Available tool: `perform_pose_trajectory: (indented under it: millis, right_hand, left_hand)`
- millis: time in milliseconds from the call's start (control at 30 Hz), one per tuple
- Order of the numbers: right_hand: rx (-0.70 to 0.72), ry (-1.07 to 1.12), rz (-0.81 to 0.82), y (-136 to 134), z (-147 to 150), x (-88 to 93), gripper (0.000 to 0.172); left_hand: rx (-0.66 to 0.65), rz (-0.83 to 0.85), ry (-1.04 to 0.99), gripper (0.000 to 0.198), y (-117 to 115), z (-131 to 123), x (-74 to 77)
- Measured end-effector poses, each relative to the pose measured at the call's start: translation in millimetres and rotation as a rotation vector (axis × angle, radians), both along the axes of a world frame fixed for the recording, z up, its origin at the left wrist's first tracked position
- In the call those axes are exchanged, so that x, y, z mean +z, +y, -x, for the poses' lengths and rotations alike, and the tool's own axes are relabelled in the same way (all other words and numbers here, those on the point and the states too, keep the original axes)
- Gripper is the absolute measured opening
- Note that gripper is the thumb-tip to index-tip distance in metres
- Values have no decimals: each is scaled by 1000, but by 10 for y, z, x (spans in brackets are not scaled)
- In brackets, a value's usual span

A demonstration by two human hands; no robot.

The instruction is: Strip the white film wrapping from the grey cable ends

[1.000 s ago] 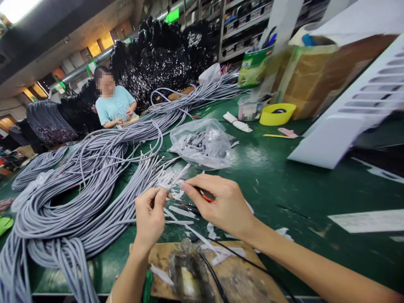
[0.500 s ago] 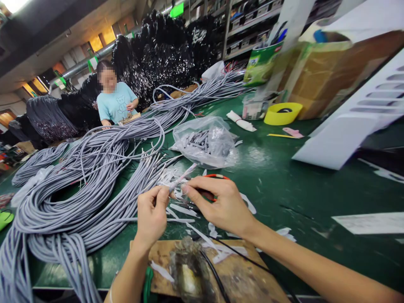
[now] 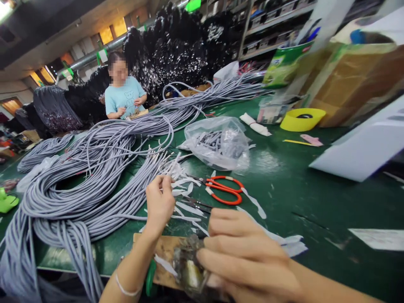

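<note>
My left hand (image 3: 160, 204) is closed in a pinch beside the stripped ends of a bundle of grey cables (image 3: 126, 193). A grey cable's end seems to be between its fingertips, mostly hidden by them. My right hand (image 3: 252, 256) is low and close, fingers curled together over the right side of a grimy, wrapped block (image 3: 192, 271) on a wooden board (image 3: 172, 246); what its fingers hold is hidden. Beyond it lie red-handled scissors (image 3: 225, 189) among white strips (image 3: 189, 210), with dark blades pointing left.
A clear plastic bag (image 3: 217, 143) of short grey pieces stands ahead on the green table (image 3: 284, 181). Rightward are a yellow tape roll (image 3: 303, 120), a cardboard box (image 3: 353, 80) and a white panel (image 3: 356, 147). A co-worker (image 3: 124, 97) sits across the cables.
My right hand has left the cable end by my left hand and come down and nearer, over the wrapped block. The scissors now show uncovered. The view has shifted slightly.
</note>
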State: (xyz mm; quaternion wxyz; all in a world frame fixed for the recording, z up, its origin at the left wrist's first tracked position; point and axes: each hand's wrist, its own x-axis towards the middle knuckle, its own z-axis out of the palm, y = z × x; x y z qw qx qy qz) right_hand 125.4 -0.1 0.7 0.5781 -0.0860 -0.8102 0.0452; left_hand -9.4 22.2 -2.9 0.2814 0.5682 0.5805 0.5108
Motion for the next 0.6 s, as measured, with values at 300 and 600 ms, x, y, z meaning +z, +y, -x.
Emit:
perform_pose_trajectory:
  millis: [300, 600]
  right_hand:
    - [-38, 401, 1084, 382, 115, -47, 36]
    - [-83, 460, 1300, 579, 74, -129, 37]
  left_hand:
    - [-153, -66, -38, 25, -96, 9, 4]
    - [-193, -210, -18, 16, -122, 17, 42]
